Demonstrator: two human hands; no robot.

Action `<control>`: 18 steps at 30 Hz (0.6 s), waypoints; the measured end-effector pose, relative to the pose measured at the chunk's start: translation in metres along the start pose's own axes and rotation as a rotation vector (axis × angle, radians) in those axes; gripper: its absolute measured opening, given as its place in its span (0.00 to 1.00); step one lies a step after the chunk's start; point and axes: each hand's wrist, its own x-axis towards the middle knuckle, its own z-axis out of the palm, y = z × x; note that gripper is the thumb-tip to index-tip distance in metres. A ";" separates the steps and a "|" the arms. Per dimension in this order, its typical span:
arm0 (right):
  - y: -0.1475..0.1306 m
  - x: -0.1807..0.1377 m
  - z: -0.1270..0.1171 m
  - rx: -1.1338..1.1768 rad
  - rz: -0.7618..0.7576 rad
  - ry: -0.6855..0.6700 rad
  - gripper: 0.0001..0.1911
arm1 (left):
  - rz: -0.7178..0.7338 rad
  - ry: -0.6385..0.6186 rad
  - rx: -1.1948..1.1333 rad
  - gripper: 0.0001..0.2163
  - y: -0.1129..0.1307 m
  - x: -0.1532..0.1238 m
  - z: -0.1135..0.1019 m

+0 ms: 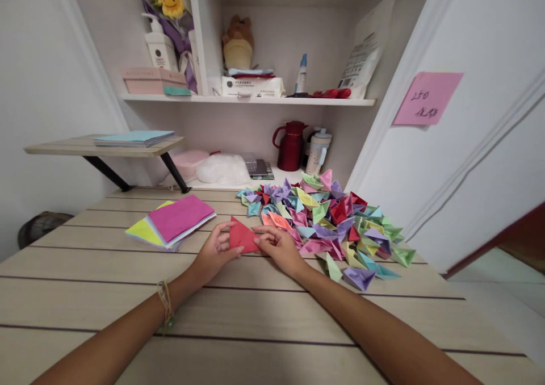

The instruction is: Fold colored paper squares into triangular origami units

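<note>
A folded piece of red paper [240, 236], roughly triangular, is held just above the table between both hands. My left hand [218, 247] grips its left side, thumb along the lower edge and fingers behind. On the right edge, my right hand [279, 247] pinches the paper between thumb and fingers. Right beside my right hand spreads a big heap of folded paper boats [323, 230] in many colours. To the left of my left hand lies a stack of coloured paper sheets [181, 219], magenta on top with yellow sticking out.
A small raised shelf [76, 145] at the left bears blue paper sheets [134, 138]. Behind the boats stand a dark red jug [291, 146] and a speckled bottle [318, 152]. A white shelf [255, 100] with bottles and a plush toy [238, 40] runs above. The slatted table [238, 317] fills the foreground.
</note>
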 end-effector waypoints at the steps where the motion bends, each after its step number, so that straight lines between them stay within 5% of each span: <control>1: 0.000 0.000 -0.001 -0.043 0.002 -0.020 0.16 | 0.006 0.018 0.000 0.31 0.001 0.000 0.000; 5: 0.002 0.000 -0.003 -0.244 -0.036 -0.072 0.16 | -0.008 0.036 0.054 0.28 0.003 0.001 -0.001; 11: -0.001 -0.004 -0.002 -0.596 -0.112 -0.176 0.17 | -0.050 -0.162 0.184 0.14 0.000 -0.001 -0.001; 18: -0.001 -0.001 -0.002 -0.243 -0.022 -0.094 0.19 | -0.022 -0.067 0.231 0.12 0.005 0.001 -0.003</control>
